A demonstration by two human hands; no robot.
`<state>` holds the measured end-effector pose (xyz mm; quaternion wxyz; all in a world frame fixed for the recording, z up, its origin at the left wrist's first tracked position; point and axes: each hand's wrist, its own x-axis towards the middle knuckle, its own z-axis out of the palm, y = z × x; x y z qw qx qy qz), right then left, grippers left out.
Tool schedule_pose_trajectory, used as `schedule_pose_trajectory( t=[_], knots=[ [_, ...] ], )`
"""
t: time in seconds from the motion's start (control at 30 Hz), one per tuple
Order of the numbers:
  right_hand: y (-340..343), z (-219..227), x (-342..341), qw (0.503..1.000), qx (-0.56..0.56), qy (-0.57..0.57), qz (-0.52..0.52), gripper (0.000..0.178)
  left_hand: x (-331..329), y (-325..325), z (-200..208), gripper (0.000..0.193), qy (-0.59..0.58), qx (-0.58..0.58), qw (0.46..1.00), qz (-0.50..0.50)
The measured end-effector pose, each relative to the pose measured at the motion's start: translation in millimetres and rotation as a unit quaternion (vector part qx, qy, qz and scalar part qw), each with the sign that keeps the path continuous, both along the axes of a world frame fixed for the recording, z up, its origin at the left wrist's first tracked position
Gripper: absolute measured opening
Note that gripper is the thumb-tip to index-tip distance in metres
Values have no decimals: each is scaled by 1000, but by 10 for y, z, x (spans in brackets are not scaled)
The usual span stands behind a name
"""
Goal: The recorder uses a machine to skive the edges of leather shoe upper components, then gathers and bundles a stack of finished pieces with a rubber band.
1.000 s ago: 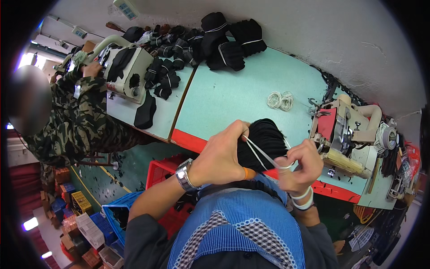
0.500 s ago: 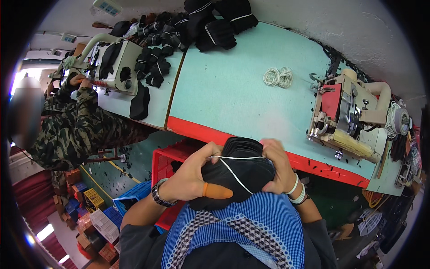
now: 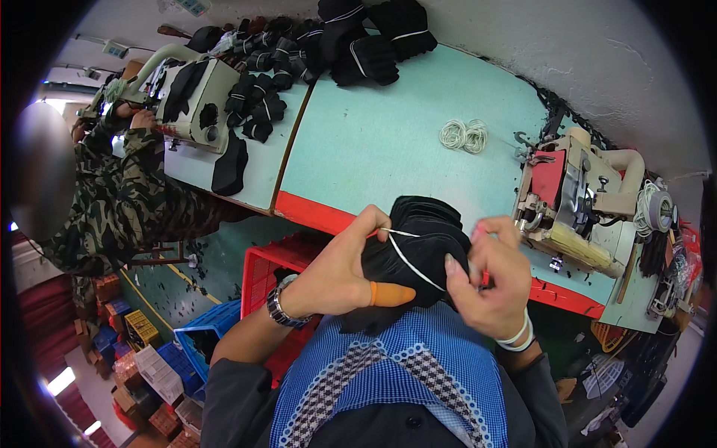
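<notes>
A thick bundle of black fabric pieces (image 3: 418,257) rests upright against my blue checked apron (image 3: 418,336), at the table's front edge. White elastic band (image 3: 411,263) runs slantwise across its face, with a second strand higher up. My left hand (image 3: 336,272) grips the bundle's left side, the band caught at the fingertips; an orange finger cot (image 3: 392,294) covers one digit. On the right side, my right hand (image 3: 493,280) is curled, slightly blurred, its thumb by the bundle. Whatever its fingers pinch is hidden. More white bands (image 3: 517,337) circle my right wrist.
Coiled white bands (image 3: 464,137) lie on the pale green table (image 3: 388,142). Sewing machines stand right (image 3: 579,201) and left (image 3: 196,104), where a person in camouflage (image 3: 127,187) works. Banded black bundles (image 3: 366,60) sit at the back. A red crate (image 3: 258,276) is below the edge.
The bundle and both hands have moved up, toward the table. My right hand has turned and curled away from its flat hold on the bundle's side.
</notes>
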<state>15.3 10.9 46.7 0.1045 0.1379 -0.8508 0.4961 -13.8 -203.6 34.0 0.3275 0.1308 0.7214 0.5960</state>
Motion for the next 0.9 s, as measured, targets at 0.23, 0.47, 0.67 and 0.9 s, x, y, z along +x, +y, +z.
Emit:
schedule_pose_trajectory(
  t=[0.23,0.47,0.67,0.9],
  knots=[
    [117,-118,-113,965,-128,-220,66,17,17,82,50,61,105,-122,987,15],
    [-120,-291,24,959,231,158,40,19,-59,35,-246,60,19,-120,993,4],
    [177,-394,245,971,161,37,174,17,194,-56,-546,48,-141,34,980,137],
    [-48,-297,224,936,-218,-252,114,26,59,-77,-642,37,-335,250,880,225]
  ],
)
